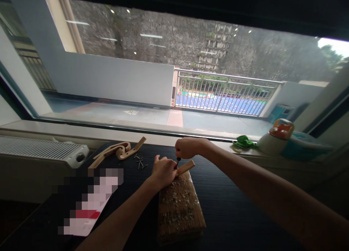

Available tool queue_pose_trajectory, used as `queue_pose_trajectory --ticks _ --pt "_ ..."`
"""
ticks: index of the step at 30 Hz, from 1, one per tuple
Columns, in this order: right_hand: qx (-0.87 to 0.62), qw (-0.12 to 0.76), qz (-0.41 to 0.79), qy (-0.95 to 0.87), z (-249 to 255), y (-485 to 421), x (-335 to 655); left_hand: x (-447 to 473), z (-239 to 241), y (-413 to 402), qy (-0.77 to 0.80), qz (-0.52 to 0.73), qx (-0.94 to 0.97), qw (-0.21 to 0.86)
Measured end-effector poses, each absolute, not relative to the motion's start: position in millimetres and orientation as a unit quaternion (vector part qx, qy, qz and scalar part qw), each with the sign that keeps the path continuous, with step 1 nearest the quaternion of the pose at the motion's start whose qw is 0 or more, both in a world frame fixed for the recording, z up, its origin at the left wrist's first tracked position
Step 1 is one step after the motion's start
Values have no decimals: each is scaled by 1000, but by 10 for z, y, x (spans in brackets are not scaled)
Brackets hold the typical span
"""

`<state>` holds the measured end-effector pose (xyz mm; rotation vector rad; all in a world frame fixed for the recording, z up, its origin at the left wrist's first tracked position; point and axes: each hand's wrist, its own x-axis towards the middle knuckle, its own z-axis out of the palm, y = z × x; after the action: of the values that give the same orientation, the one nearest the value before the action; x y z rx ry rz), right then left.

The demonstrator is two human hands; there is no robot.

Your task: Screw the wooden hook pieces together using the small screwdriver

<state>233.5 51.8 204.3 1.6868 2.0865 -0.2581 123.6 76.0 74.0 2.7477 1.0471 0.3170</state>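
My right hand (188, 147) is closed in a fist around an upright tool that looks like a screwdriver (178, 159). Its handle is hidden in the fist, and a short dark part shows below. My left hand (164, 171) grips a light wooden strip (186, 167) against the far end of a wrapped wooden block (178, 207), fingers close to the tool's lower end. The tip is hidden. Clear wrapping and dark markings show on the block. Left of my left hand lie several loose screws (140, 162). Curved wooden pieces (124, 151) lie beyond them.
The dark table (226, 207) meets a window sill (160, 139). A partly blurred pink-and-white card or packet (88, 222) lies on the left. On the sill at right are a green cloth (244, 142) and a white container (268, 142). A radiator (40, 149) stands left.
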Motion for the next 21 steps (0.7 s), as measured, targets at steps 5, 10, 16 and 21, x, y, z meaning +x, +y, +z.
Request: queue_pose_trajectory --ticks 5,10,16,21 --pt "602 217 -99 762 2128 530 2365 1233 745 754 357 105 923 97" --pt "586 218 -103 773 2202 524 2299 1232 745 755 356 105 923 101" --pt "598 220 -101 764 2132 531 2282 1240 721 774 354 106 923 102" --pt "617 203 -82 756 2044 544 2360 1236 725 766 352 107 924 100"
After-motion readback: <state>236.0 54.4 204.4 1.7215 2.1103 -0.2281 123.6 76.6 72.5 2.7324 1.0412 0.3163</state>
